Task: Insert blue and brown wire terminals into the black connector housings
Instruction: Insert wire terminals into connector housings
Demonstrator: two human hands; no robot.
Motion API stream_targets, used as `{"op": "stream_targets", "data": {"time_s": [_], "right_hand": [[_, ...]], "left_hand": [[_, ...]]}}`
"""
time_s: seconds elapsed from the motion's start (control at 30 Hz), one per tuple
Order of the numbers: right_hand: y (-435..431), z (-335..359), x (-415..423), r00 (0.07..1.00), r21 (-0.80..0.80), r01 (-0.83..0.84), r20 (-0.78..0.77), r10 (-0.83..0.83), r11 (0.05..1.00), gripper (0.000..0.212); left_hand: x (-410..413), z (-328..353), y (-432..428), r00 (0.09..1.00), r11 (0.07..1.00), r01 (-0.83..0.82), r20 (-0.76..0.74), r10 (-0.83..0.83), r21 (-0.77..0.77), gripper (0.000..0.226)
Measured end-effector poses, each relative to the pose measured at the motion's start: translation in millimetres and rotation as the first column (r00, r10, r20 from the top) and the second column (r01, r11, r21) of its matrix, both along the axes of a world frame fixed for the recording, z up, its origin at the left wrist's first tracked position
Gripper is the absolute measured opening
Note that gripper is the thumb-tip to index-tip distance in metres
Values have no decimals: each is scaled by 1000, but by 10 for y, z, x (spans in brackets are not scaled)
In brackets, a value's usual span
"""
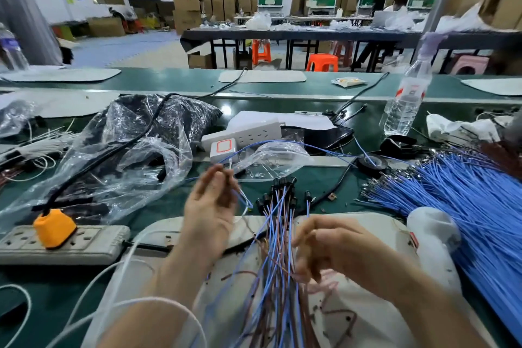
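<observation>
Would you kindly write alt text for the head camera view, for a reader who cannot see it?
A person's bare left hand pinches thin blue and brown wires while the right hand fingers a bundle of blue and brown wires ending in small black connector housings, above a green workbench. A large heap of loose blue wires lies to the right.
</observation>
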State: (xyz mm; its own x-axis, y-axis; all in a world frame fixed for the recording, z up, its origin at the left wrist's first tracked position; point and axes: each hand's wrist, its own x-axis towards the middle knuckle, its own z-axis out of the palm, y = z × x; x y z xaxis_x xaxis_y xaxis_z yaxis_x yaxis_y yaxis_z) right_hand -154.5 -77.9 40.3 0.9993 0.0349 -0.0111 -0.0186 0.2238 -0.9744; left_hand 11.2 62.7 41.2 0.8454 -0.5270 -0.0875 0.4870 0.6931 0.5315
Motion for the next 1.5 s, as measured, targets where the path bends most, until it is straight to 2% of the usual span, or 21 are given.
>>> {"op": "stream_targets", "data": {"time_s": [0.1,0.17,0.27,0.4,0.47,0.53,0.57,0.6,0.63,0.7,0.8,0.97,1.2,1.5], "right_hand": [[148,-48,96,960,-192,280,39,-278,941,27],[175,-100,120,906,-300,423,113,-408,855,26],[173,-131,129,877,-437,480,203,-436,761,11],[190,-183,148,869,-624,488,282,-406,611,21],[174,-225,160,825,-683,546,338,-452,485,24],[147,-247,179,772,-741,593,413,-483,315,25],[137,-245,185,746,-745,616,446,-494,258,20],[137,-234,193,724,-725,644,476,-500,242,13],[140,-220,194,701,-687,680,507,-501,256,13],[153,-196,181,655,-574,751,587,-475,326,14],[198,-186,162,626,-478,778,639,-447,408,10],[245,-230,168,644,-455,763,600,-475,459,6],[263,-268,189,659,-486,749,614,-435,450,12],[269,-249,184,658,-498,751,624,-422,434,12]], "left_hand": [[-452,-77,-132,950,963,258,159,-268,80,14],[-596,-104,-158,917,947,286,245,-316,149,15],[-579,-106,-163,923,959,183,298,-243,214,18],[-386,-99,-177,977,992,25,206,-49,121,24],[-325,-103,-164,967,985,-84,249,44,150,27],[-350,-151,-134,874,938,-222,480,71,267,24],[-392,-180,-122,777,909,-292,628,43,299,21],[-438,-207,-119,661,891,-345,750,8,294,18],[-476,-231,-119,548,883,-384,836,-16,269,16],[-526,-245,-123,390,876,-431,920,-36,217,14],[-567,-225,-109,296,857,-473,953,-66,206,15],[-591,-213,-86,272,849,-481,958,-93,219,14],[-608,-188,-87,323,866,-419,936,-141,274,19],[-600,-203,-83,293,863,-424,943,-157,275,14]]}}
